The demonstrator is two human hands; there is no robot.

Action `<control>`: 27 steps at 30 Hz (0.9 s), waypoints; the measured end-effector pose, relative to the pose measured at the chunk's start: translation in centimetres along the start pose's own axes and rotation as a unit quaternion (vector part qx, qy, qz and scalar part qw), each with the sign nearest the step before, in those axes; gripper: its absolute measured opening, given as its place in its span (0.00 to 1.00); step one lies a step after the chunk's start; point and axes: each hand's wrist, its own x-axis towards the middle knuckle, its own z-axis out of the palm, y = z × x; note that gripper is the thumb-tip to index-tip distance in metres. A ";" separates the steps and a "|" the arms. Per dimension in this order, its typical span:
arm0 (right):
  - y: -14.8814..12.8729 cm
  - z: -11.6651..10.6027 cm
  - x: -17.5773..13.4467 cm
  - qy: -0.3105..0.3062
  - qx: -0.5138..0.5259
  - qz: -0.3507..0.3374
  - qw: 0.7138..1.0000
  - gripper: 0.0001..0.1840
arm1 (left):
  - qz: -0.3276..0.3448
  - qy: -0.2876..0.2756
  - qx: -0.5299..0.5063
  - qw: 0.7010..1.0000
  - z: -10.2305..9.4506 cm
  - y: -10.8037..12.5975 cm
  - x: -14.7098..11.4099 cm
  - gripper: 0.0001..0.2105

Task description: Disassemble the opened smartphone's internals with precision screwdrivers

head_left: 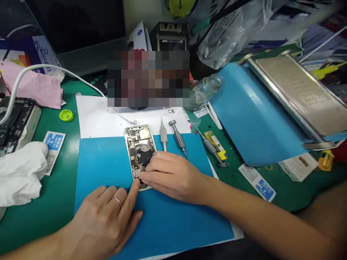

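An opened smartphone (138, 144) lies on the blue mat (103, 162), its circuit board, battery area and other inner parts exposed. My left hand (108, 213) has its index finger stretched to the phone's lower left part, the thumb apart and the other fingers bent; a ring is on one finger. From the right, my right hand (173, 175) reaches over the phone's lower half with its fingers pinched together at the inner parts. Whatever lies between those fingertips is hidden. Just beyond the right hand are a light grey screwdriver (163, 135) and a darker screwdriver (178, 137).
Right of the mat lies another screwdriver (211, 147) beside a yellow item (215, 142). A metal-framed plate (303, 94) stands on a blue sheet (244, 119). At left are a white cloth (21, 173), a green cap (66, 115) and a white cable (54, 66). A monitor (78, 25) stands behind.
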 end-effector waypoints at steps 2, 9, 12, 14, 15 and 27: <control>0.0 0.1 0.0 0.003 0.008 0.006 1.000 0.04 | -0.002 0.001 -0.001 1.000 0.1 0.0 0.0 0.20; -0.2 -0.2 0.1 -0.013 0.029 0.025 0.999 0.06 | -0.002 -0.013 -0.001 1.000 0.1 0.1 -0.2 0.22; -0.2 -0.2 0.0 -0.013 0.031 0.024 0.999 0.05 | -0.002 -0.019 -0.004 1.000 0.1 0.1 -0.2 0.22; -0.2 -0.2 0.0 -0.011 0.030 0.017 0.999 0.04 | -0.001 -0.020 -0.005 1.000 0.1 0.1 -0.1 0.22; -0.2 -0.1 0.0 -0.009 0.028 0.014 0.999 0.04 | 0.000 -0.020 -0.006 1.000 0.1 0.1 -0.1 0.22; -0.2 -0.3 0.0 -0.013 0.042 0.028 0.999 0.04 | 0.002 -0.022 -0.011 1.000 0.0 0.1 -0.2 0.22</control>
